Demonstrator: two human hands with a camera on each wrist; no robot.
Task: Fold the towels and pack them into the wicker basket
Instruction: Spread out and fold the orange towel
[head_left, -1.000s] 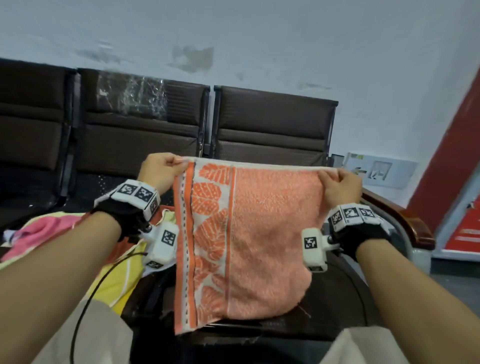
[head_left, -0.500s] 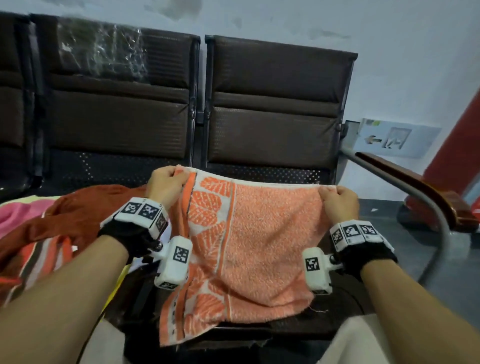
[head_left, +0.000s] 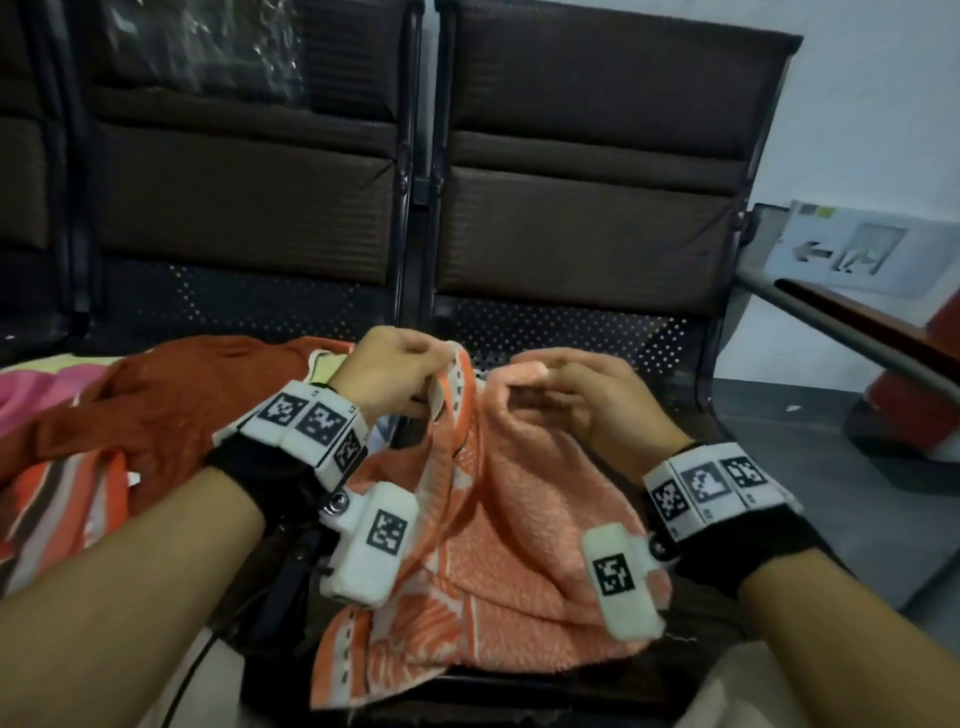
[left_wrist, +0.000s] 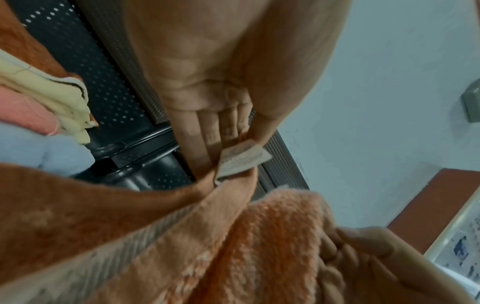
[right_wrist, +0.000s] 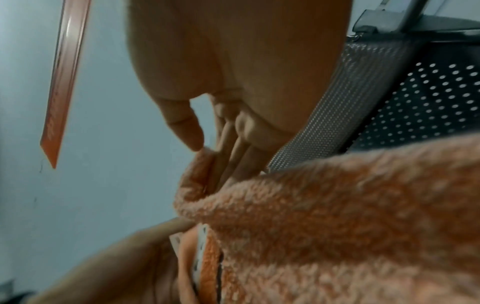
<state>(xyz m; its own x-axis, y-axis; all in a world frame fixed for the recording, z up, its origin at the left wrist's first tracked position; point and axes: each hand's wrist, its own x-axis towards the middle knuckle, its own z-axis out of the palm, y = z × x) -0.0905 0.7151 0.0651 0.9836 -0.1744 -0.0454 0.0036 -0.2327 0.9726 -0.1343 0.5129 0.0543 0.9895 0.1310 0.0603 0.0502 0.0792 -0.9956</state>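
Observation:
An orange towel (head_left: 498, 525) with a white leaf-patterned border hangs over a dark seat in front of me. My left hand (head_left: 395, 374) pinches its patterned top corner, where a small white label (left_wrist: 241, 158) sticks out. My right hand (head_left: 561, 395) pinches the plain top corner (right_wrist: 202, 164) between thumb and fingers. The two hands are close together, so the towel sags in a fold between them. In the right wrist view the fluffy towel (right_wrist: 337, 216) fills the lower half. No wicker basket is in view.
A heap of other towels lies on the seat to the left: a rust-red one (head_left: 171, 405), a striped one (head_left: 62, 499) and a pink and yellow one (head_left: 36, 379). Dark perforated chairs (head_left: 587, 171) stand ahead. A wooden armrest (head_left: 872, 322) runs at the right.
The hands, which held the towel stretched wide, have come together at the middle and lowered. The towel now folds and sags between them.

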